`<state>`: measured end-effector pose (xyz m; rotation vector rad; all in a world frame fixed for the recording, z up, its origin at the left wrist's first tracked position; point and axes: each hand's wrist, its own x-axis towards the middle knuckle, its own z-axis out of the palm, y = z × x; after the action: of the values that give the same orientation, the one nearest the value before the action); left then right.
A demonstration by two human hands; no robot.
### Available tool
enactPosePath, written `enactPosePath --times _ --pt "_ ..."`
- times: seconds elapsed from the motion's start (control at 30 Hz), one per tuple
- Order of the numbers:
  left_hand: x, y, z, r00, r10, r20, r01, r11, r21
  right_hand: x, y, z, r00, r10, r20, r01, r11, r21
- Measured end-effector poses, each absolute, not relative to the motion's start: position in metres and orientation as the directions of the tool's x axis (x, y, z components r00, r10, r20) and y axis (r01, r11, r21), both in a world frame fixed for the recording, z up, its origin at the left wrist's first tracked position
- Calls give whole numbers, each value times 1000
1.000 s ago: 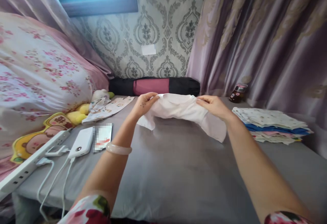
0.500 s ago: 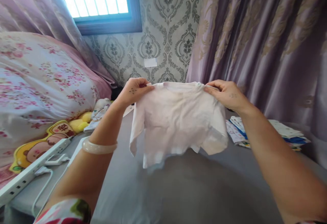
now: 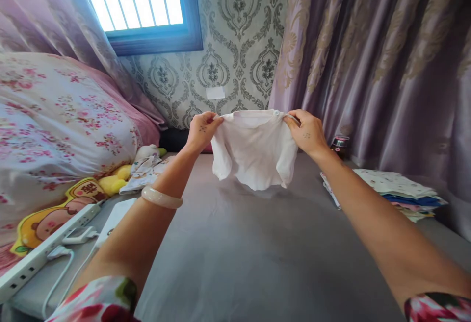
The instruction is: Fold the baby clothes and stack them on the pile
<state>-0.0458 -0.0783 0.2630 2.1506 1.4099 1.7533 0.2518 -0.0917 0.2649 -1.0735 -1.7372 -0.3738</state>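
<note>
A small white long-sleeved shirt hangs stretched between my two hands above a grey sheet. My left hand pinches it at the left shoulder, thumb on the near side. At the other shoulder, close to a small button by the neckline, my right hand pinches the cloth in the same way. Both sleeves dangle at the sides, and the hem curves loosely in the air. Whether the lowest edge touches the sheet I cannot tell.
Folded clothes are stacked at the right, partly behind my right forearm. A dark jar stands near the curtain. On the left lie a white power strip with cables, a yellow plush cushion and a floral quilt.
Both hands have moved farther away with the shirt and closer together. The shirt has swung away from me, its hem now higher in view. The jar has come into sight.
</note>
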Motion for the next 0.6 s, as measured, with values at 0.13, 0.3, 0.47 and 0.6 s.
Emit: enactPosePath --times 0.13,0.3,0.47,0.6 --pt "-41 -74 262 -136 625 768 600 -565 566 246 -88 261 -52 447 893 791 564 -236" --pt "-39 -94 259 -155 589 793 613 -572 545 240 -109 257 -61 445 894 800 557 -223" --pt "-53 -153 275 -70 630 773 618 -581 529 243 -167 273 -111 506 856 794 563 -230" --pt "-60 -195 303 -17 691 723 565 -590 577 249 -194 295 -72 583 809 805 513 -298"
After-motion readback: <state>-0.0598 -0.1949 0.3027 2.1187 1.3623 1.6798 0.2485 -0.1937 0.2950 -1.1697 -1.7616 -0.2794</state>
